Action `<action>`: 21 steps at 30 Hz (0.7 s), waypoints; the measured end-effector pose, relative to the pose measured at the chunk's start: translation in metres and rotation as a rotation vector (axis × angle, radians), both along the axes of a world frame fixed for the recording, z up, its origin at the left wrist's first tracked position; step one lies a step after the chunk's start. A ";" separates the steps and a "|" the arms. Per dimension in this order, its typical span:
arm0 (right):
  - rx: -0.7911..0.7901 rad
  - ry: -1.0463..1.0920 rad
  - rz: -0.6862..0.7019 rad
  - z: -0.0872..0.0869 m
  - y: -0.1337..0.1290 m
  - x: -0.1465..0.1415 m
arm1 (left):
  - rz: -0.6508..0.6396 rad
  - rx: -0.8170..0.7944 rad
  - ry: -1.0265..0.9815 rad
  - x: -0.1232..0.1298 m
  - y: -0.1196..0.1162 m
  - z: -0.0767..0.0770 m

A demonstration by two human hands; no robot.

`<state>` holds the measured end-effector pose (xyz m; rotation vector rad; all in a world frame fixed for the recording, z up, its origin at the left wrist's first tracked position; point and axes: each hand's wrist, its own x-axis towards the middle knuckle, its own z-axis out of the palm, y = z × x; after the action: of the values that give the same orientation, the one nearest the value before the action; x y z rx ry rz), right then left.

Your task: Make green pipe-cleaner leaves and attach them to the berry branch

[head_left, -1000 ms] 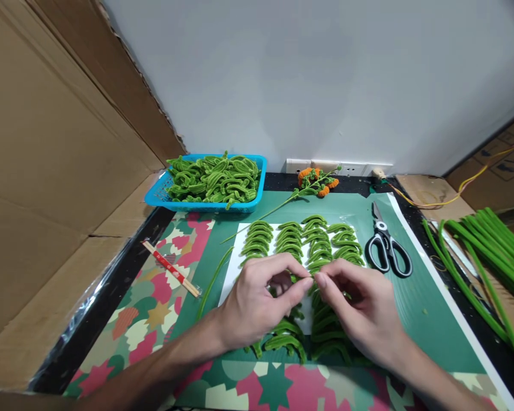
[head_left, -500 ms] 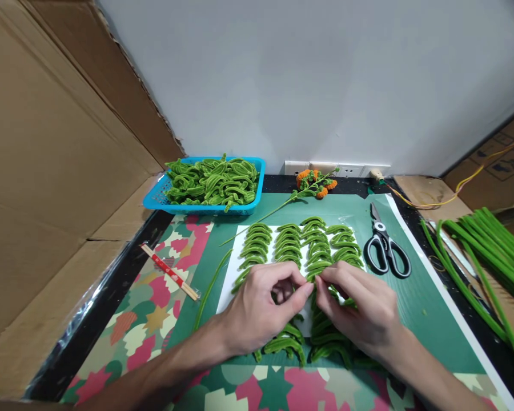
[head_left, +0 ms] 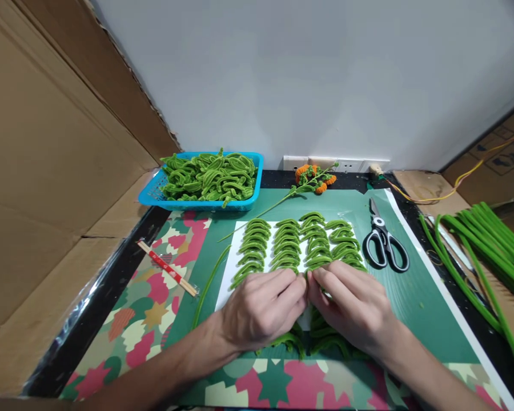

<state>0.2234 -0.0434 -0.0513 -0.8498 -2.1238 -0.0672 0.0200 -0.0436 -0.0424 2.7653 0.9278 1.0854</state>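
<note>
My left hand (head_left: pixel 265 308) and my right hand (head_left: pixel 355 302) meet over the middle of a white sheet (head_left: pixel 229 277). Both are closed in a pinch, fingertips almost touching; what lies between them is hidden by the fingers. Around and beneath them, bent green pipe cleaner pieces (head_left: pixel 286 245) lie in columns on the sheet. More of these pieces (head_left: pixel 289 341) show below my hands, partly covered by them. Just right of the columns rest black-and-grey scissors (head_left: pixel 383 240), blades pointing away from me.
A blue basket (head_left: pixel 154 197) heaped with bent green pieces stands at the back left. An orange-flowered stem (head_left: pixel 310 180) lies near the wall sockets (head_left: pixel 349 165). Wrapped chopsticks (head_left: pixel 167 267) are on the left, long green pipe cleaners (head_left: pixel 492 245) on the right. Cardboard (head_left: pixel 47 142) walls the left side.
My left fingers have curled in more, closing the gap between thumb and fingers. Both hands stay together over the sheet. The whole view has shifted slightly.
</note>
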 end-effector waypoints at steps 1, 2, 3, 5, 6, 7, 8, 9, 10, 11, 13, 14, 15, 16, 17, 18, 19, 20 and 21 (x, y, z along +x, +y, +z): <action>0.012 0.003 -0.009 0.001 0.001 0.000 | 0.005 -0.020 -0.015 0.000 0.000 0.000; 0.021 0.008 -0.020 0.001 0.002 0.001 | 0.024 -0.089 -0.050 0.001 0.000 0.002; 0.033 0.012 -0.030 0.002 0.004 0.001 | 0.054 -0.193 -0.097 0.002 0.000 0.004; 0.057 0.003 -0.022 0.002 0.006 0.003 | 0.122 -0.427 -0.186 0.003 0.000 0.009; 0.067 -0.009 -0.006 0.002 0.007 0.003 | 0.146 -0.524 -0.219 0.004 -0.001 0.011; 0.076 -0.025 0.011 0.002 0.007 0.003 | 0.166 -0.594 -0.242 0.004 -0.001 0.013; 0.091 -0.039 0.031 0.002 0.006 0.003 | 0.178 -0.635 -0.256 0.004 -0.002 0.014; 0.112 -0.055 0.050 0.003 0.006 0.003 | 0.184 -0.649 -0.263 0.004 -0.002 0.015; 0.141 -0.074 0.064 0.003 0.004 0.002 | 0.187 -0.642 -0.268 0.004 -0.002 0.014; 0.173 -0.093 0.072 0.004 0.003 0.001 | 0.188 -0.623 -0.271 0.004 -0.003 0.013; 0.214 -0.126 0.073 0.006 0.001 -0.002 | 0.172 -0.574 -0.267 0.002 -0.003 0.010; 0.216 -0.138 0.067 0.007 0.000 -0.003 | 0.153 -0.547 -0.260 0.001 -0.003 0.009; 0.208 -0.143 0.060 0.008 0.000 -0.004 | 0.129 -0.518 -0.251 0.000 -0.003 0.007; 0.196 -0.141 0.057 0.008 0.000 -0.005 | 0.105 -0.489 -0.239 -0.002 -0.003 0.005; 0.186 -0.138 0.056 0.008 0.001 -0.006 | 0.084 -0.456 -0.226 -0.003 -0.003 0.004; 0.186 -0.135 0.056 0.007 0.001 -0.006 | 0.068 -0.421 -0.213 -0.004 -0.003 0.003; 0.193 -0.131 0.054 0.007 0.002 -0.007 | 0.058 -0.388 -0.202 -0.005 -0.004 0.002; 0.200 -0.126 0.053 0.006 0.002 -0.007 | 0.051 -0.362 -0.192 -0.006 -0.004 0.002; 0.205 -0.119 0.053 0.005 0.003 -0.006 | 0.046 -0.345 -0.183 -0.006 -0.004 0.002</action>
<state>0.2170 -0.0409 -0.0458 -0.6834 -2.2039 -0.3094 0.0141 -0.0480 -0.0402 2.3387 1.0449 1.0486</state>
